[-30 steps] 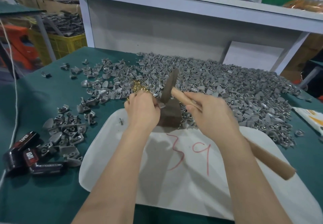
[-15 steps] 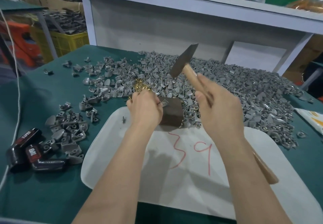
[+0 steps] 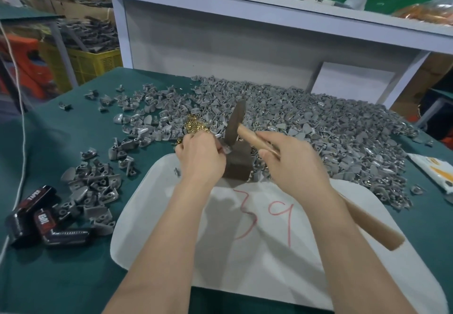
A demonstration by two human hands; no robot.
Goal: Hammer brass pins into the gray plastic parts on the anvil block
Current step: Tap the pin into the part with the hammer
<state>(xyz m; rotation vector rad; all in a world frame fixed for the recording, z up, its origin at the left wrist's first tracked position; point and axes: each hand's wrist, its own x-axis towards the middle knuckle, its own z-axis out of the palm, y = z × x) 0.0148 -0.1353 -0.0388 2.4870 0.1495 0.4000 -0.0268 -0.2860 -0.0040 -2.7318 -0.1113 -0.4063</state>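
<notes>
Hammer [image 3: 234,124] sits in my right hand [image 3: 294,164], fingers curled tight round its wooden handle. Its metal head is low, right by the gray part [image 3: 224,146] on top of the anvil block [image 3: 239,164]. My left hand [image 3: 201,152] pinches that part. Brass pins [image 3: 196,125] lie just behind it on the green bench [image 3: 49,277].

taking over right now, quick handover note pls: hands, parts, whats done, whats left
Left hand pinches a gray plastic part on the anvil block.
Right hand grips the hammer, head down at that part.
Brass pins lie just behind the left hand.
Done: cannot tell; a smaller pile of parts sits to the left.
Left: the big heap of gray parts behind the block.
</notes>
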